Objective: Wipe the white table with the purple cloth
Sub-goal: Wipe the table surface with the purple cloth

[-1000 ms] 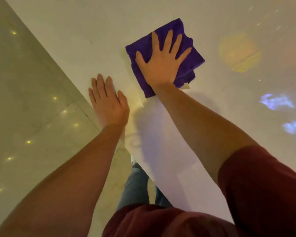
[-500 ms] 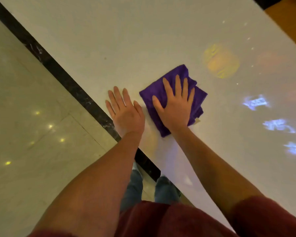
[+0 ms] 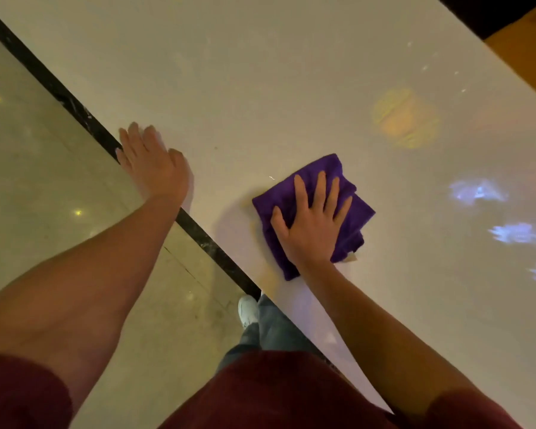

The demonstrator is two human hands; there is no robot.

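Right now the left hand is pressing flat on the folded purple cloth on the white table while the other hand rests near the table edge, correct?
Not quite: the head view shows the right hand pressing flat on the folded purple cloth on the white table. The left hand rests near the table edge.

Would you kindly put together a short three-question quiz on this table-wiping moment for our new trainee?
1. True or false: the right hand lies flat, fingers spread, on the purple cloth.
2. Where does the left hand rest? A) on the cloth B) on the white table near its edge C) in the air
3. Fill in: the cloth is folded and lies on the ____.

Key: 1 true; 2 B; 3 table.
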